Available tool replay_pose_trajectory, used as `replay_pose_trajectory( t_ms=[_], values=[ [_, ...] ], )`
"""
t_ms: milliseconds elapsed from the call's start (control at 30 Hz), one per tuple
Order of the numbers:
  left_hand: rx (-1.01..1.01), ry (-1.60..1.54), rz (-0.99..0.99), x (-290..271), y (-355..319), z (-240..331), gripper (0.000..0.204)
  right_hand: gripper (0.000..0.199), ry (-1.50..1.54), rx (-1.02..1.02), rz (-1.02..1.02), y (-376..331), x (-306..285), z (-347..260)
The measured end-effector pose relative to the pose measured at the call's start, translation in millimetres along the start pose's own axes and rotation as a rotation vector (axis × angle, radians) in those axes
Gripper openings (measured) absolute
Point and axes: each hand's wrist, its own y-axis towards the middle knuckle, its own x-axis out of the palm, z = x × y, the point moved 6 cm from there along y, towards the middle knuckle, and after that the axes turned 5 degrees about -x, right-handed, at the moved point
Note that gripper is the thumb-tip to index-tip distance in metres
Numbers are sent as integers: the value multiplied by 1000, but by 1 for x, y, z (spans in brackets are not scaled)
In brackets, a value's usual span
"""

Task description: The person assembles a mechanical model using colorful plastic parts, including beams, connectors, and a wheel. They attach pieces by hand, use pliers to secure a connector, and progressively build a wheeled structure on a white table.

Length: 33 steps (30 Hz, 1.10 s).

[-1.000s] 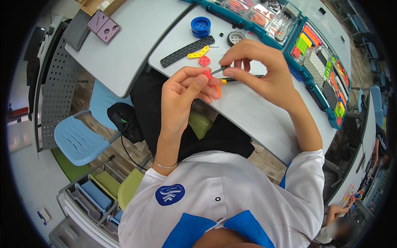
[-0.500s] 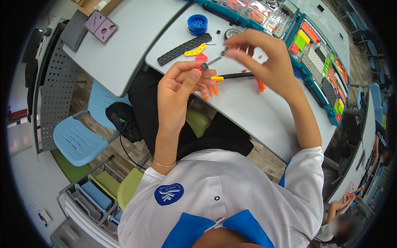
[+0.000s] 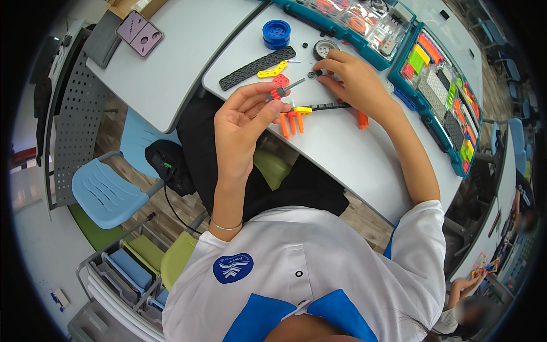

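Along the left edge of the worktop [image 3: 370, 162], a construction beam [image 3: 245, 74]; just right of it, an angle bracket [image 3: 273, 70], with a connector plate [image 3: 280, 80] nearer the front edge. Farther back beside the left edge, a wheel hub [image 3: 276, 35]; to its right, a bushing [image 3: 305, 45], then a wheel [image 3: 325, 49], just short of the storage case [image 3: 376, 59] along the far side and toward the right edge. At the front edge near the left corner, the left hand [image 3: 245, 117], an axle [image 3: 294, 84] in its fingers. In front of the wheel, the right hand [image 3: 362, 82], fingertips beside a second bushing [image 3: 311, 74]. Between left hand and right wrist, near the front edge, a legged frame [image 3: 327, 106]. Left of the worktop, a side table [image 3: 162, 85] with a smartphone [image 3: 139, 34] on it.
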Motion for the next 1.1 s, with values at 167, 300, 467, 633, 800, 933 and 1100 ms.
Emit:
replay_pose_trajectory(
  t_ms=[167,300,467,633,800,933,1100],
  values=[
    [0,-7,19,-2,1,0,30,18,226,56,46,4,-13,-5],
    [-9,-13,18,0,1,1,29,18,668,32,128,6,-36,-28],
    [-11,-21,13,0,3,-1,27,17,720,41,55,4,-37,-44],
    [30,60,7,2,1,1,28,17,629,-19,112,4,-43,-48],
    [85,135,25,3,-2,6,27,18,546,-86,175,4,-49,-53],
    [87,126,29,2,-3,5,26,19,556,-121,169,4,-54,-58],
    [82,75,-9,7,-4,0,25,16,483,-150,163,4,-54,-64]
  ],
)
